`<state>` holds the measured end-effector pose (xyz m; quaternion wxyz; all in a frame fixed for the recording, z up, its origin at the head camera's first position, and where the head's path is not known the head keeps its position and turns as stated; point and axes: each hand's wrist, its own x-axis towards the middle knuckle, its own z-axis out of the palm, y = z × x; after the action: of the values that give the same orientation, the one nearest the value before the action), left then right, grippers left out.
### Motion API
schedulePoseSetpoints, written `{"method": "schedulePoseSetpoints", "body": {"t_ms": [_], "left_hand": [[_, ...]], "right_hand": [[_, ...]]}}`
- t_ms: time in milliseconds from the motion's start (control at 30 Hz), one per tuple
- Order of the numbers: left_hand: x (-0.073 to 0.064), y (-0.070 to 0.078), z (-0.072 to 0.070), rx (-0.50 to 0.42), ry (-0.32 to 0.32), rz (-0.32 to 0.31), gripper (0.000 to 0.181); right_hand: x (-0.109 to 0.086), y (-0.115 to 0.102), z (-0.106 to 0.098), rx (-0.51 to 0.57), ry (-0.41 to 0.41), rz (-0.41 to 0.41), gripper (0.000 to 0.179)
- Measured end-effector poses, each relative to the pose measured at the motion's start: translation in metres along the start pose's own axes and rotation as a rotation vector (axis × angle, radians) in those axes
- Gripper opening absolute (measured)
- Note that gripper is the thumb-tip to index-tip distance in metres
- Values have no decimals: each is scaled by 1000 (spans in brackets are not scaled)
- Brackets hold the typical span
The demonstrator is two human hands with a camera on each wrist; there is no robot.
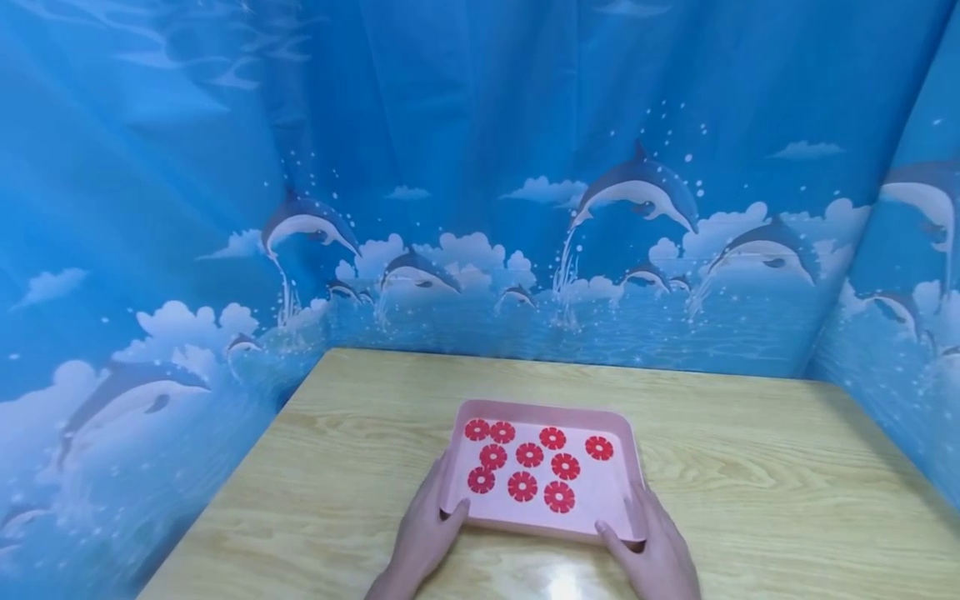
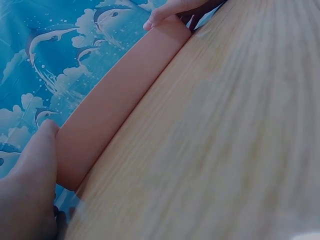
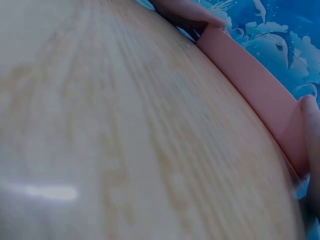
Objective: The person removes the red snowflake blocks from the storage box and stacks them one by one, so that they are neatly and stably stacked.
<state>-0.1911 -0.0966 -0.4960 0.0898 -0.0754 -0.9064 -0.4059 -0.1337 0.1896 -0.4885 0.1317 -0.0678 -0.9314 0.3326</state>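
Note:
A shallow pink tray (image 1: pixel 600 496) rests on the wooden table in the head view, with several red notched discs (image 1: pixel 529 455) lying spread out inside it. Each disc has a pale hole in its middle. My left hand (image 1: pixel 427 527) grips the tray's near left corner, its thumb over the rim. At the near right corner my right hand (image 1: pixel 654 542) holds the tray the same way. Both wrist views show the tray's outer front wall between the two hands; the discs are hidden there. Fingers beneath or behind the side walls are mostly out of sight.
The light wood-grain table (image 1: pixel 750 467) extends around the tray on all sides. Behind it and to both sides hangs a blue curtain (image 1: pixel 465 167) printed with dolphins and clouds. A bright light reflection shows on the table near the front.

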Motion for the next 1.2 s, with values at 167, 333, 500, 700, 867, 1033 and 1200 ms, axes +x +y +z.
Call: {"method": "schedulePoseSetpoints", "body": {"t_ms": [167,333,500,700,867,1033,1200], "left_hand": [[-3,0,-2,-13,-6,-16,73],[-8,-1,-3,-16,-5,-30,73],[-12,1,-6,-11,-12,-53,73],[-16,4,-10,-6,-42,-102,74],[-19,3,-11,-1,-43,-113,73],[-22,3,-12,10,-40,-127,74],[-20,4,-12,-57,-27,-144,72]], "right_hand": [[-4,-1,1,23,15,-8,87],[-8,-2,2,37,24,-26,86],[-13,-5,2,23,30,-46,86],[-15,-9,-1,2,-27,-11,90],[-16,-11,-2,-18,-73,18,92],[-18,-11,-2,-23,-69,-10,90],[-17,-9,-3,-18,-63,-17,88]]}}
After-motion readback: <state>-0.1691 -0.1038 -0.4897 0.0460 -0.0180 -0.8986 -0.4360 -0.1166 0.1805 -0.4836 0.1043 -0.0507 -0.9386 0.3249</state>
